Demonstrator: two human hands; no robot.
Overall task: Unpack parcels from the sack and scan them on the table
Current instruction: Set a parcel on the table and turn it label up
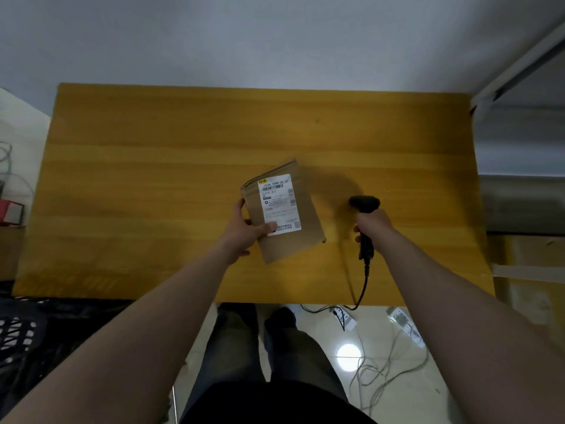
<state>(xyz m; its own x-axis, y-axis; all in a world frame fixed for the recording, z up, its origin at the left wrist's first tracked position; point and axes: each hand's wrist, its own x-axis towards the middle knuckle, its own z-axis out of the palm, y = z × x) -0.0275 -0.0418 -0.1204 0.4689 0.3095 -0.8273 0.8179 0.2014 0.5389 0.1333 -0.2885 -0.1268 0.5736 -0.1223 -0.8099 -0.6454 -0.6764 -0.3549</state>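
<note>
I read this as a small parcel-handling workroom rather than a home. In the middle of the frame, over a plain yellow wooden table (153, 166), I see a brown parcel (287, 246) with a printed shipping label (279, 203) and a corded barcode scanner (365, 205). Lower down, power strips (345, 318) and loose cables (394, 368) lie on a tiled floor (324, 335). What looks like cardboard (526, 261) sits at the right edge.
</note>
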